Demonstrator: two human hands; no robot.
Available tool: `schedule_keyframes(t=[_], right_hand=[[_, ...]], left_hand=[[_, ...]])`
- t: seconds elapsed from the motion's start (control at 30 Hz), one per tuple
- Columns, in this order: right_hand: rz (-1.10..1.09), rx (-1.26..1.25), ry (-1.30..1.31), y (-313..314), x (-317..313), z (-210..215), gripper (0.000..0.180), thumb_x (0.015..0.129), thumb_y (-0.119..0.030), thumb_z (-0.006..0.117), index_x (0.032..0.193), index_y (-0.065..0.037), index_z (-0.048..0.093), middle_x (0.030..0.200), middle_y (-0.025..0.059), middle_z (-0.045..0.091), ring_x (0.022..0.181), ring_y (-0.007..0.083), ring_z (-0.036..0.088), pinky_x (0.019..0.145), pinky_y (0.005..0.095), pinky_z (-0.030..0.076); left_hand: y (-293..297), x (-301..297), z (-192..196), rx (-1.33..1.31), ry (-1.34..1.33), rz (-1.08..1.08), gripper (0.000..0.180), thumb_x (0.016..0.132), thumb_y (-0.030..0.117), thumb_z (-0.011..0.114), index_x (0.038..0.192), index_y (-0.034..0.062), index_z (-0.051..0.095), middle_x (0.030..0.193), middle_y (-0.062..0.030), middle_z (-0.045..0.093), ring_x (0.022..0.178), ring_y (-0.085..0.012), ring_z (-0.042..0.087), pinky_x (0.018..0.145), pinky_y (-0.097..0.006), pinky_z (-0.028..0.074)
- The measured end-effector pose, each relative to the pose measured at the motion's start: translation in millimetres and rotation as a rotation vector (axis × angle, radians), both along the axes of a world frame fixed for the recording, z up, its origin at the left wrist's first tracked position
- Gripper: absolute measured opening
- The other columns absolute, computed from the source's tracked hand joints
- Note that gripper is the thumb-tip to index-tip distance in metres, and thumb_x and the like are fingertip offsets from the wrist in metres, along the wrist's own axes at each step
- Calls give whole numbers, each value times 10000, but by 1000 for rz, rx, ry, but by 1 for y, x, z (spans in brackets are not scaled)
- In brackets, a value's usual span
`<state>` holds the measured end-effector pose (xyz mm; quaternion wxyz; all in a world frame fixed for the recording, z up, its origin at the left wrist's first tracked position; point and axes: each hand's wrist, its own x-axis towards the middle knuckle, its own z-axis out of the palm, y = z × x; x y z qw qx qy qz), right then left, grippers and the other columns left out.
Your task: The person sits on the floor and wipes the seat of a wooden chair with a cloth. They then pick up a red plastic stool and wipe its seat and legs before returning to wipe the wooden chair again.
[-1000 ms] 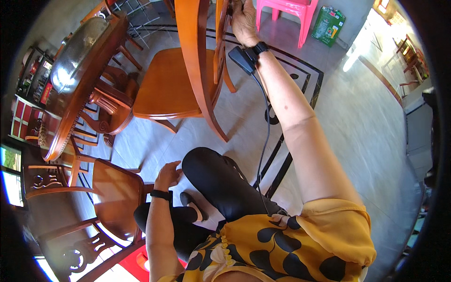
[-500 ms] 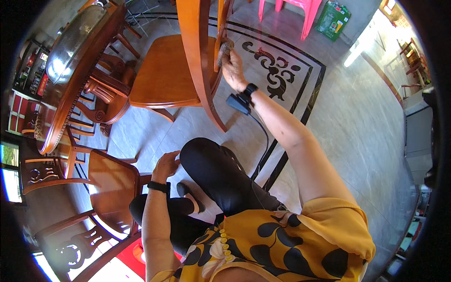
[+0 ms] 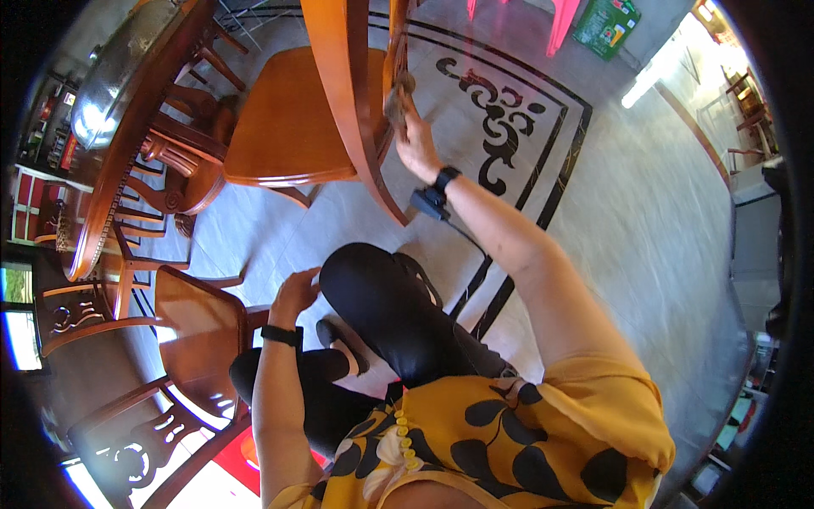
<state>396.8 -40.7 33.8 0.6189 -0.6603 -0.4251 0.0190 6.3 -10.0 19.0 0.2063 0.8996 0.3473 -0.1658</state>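
Left hand (image 3: 295,293) rests loosely curled on a raised knee in black trousers (image 3: 381,305), holding nothing, beside the seat of a carved wooden chair (image 3: 191,327). Farther out, right hand (image 3: 415,140) is closed around a small brownish cloth (image 3: 397,93) and presses it against the carved back of a second wooden chair (image 3: 343,102). That chair's back runs lengthwise away from the person, its orange seat (image 3: 292,119) facing left toward the round wooden table (image 3: 127,119). Beyond lie a patterned tile floor (image 3: 500,119) and a green box (image 3: 606,24).
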Motion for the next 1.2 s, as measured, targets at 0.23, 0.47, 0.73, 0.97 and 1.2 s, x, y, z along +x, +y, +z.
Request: schedule_keyframes(t=[0.23,0.47,0.73,0.97,1.2], right_hand=[[-193,-26,203,11,51,-36,381,966,-28,491,1347,-25,484,1158,199,658,1005,331,651,858,391,497],[-56,116,30,86,150,6,395,935,-156,564,1318,-74,511,1148,262,637,1071,450,596,872,467,496],[-9,-116,71,56,95,-17,298,981,-96,489,1269,-61,553,1114,185,672,1020,264,660,881,349,491],[211,-14,-72,-11,36,6,255,963,-68,525,1216,-65,557,1081,200,651,1017,364,623,869,380,502],[209,55,-481,-46,-26,7,259,913,-46,561,1155,31,512,1027,233,665,931,413,656,778,489,542]], left_hand=[[4,-2,2,-57,-18,16,391,916,221,637,1295,128,625,1160,-209,670,1081,-380,639,948,-438,508],[-2,-21,6,-100,15,111,421,909,253,644,1298,93,617,1093,-224,686,1045,-387,649,916,-453,518],[4,-30,-3,-64,6,93,427,912,283,646,1291,88,625,1154,-215,672,1097,-383,631,947,-454,500],[4,-17,-11,8,-175,-57,277,826,174,738,1073,68,670,951,-210,710,889,-388,674,788,-422,546],[16,-15,-49,-307,-336,137,227,880,101,659,1103,67,686,1048,-151,719,979,-302,679,884,-374,528]])
